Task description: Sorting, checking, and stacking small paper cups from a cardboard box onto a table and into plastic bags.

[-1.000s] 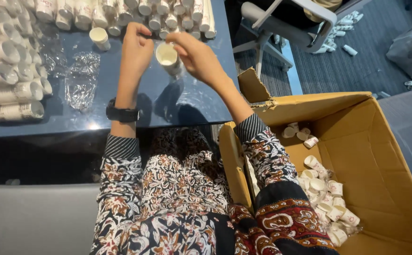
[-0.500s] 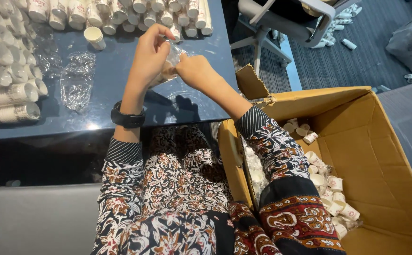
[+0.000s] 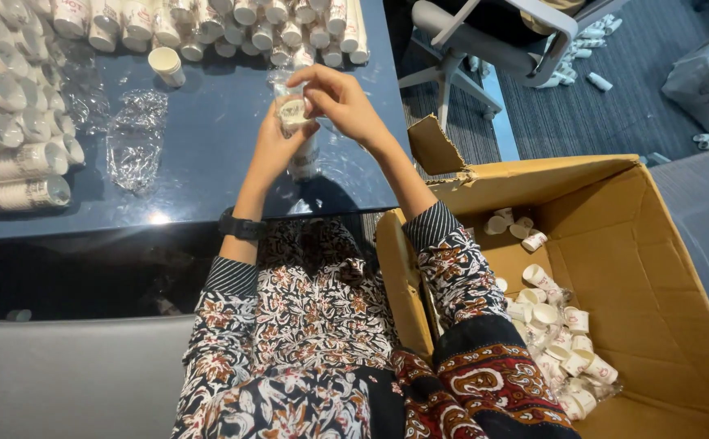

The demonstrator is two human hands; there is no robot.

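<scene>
1. My left hand (image 3: 277,146) is wrapped around a stack of paper cups (image 3: 297,134), which I hold upright above the dark blue table (image 3: 208,175).
2. My right hand (image 3: 338,102) is pinched on the top of that stack, thumb and fingers closed on the clear plastic wrap (image 3: 289,81) around the top cup.
3. A black watch (image 3: 240,226) sits on my left wrist.
4. More cup stacks (image 3: 13,154) lie on their sides along the left edge of the table, and others crowd its far edge.
5. One single cup (image 3: 166,65) stands apart, near the far stacks.
6. A crumpled plastic sleeve (image 3: 135,138) lies on the table left of my hands.
7. An open cardboard box (image 3: 655,268) stands at my right, with loose cups (image 3: 557,333) inside.
</scene>
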